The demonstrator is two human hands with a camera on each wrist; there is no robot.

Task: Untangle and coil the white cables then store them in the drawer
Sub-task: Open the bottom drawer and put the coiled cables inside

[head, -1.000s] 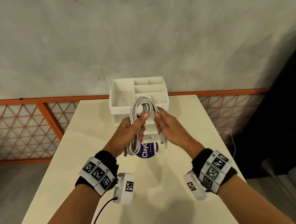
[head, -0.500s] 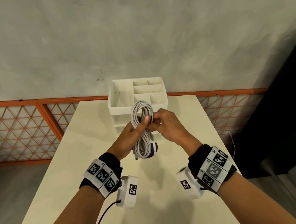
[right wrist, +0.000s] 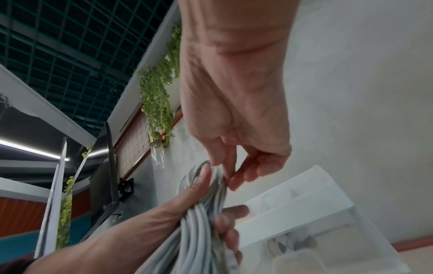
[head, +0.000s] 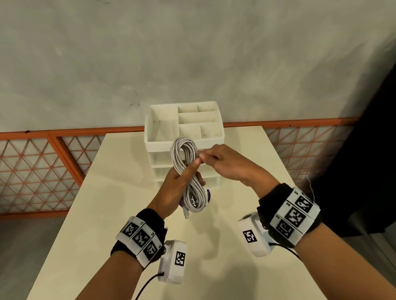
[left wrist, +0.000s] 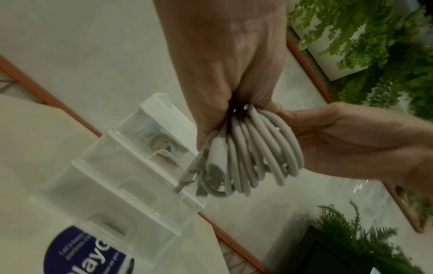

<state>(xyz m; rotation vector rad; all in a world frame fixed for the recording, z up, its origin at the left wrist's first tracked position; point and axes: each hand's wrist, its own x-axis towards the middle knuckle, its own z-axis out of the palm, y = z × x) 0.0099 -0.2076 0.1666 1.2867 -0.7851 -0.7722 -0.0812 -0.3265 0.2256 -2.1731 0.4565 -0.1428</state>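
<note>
Left hand (head: 171, 188) is wrapped round the middle of the coiled white cable (head: 187, 174), thumb across the front, fingers curled behind; the bundle is held upright above the tabletop (head: 114, 211), in front of the drawer unit (head: 185, 136). Right hand (head: 229, 163) pinches at the coil approx. where the left thumb ends; which strand it has, can't tell from the head view. The right wrist view shows thumb and forefinger closing on strands near the top loop (right wrist: 206, 172), other fingers loosely curled and holding nothing else.

The coil's lower loop hangs below the left hand, w/ a plug end (head: 187, 214) sticking out at the bottom. In the left wrist view a connector (left wrist: 187, 178) dangles there too, blurred, type not readable.

Behind the lower loop sits a purple-and-white thing (head: 208, 195), mostly hidden; the left wrist view cuts off its label (left wrist: 93, 254), only part of the print legible.

The unit's top is an open divided tray (head: 154, 130), and the drawers below are largely covered by hands & cable. Through the translucent drawer fronts (left wrist: 131, 166) something pale lies inside, unclear what. Whether any drawer is pulled out, can't tell.

Both wrists carry marker bands & white camera boxes (head: 174, 261), w/ a black lead (head: 138, 298) trailing from the left one.
</note>
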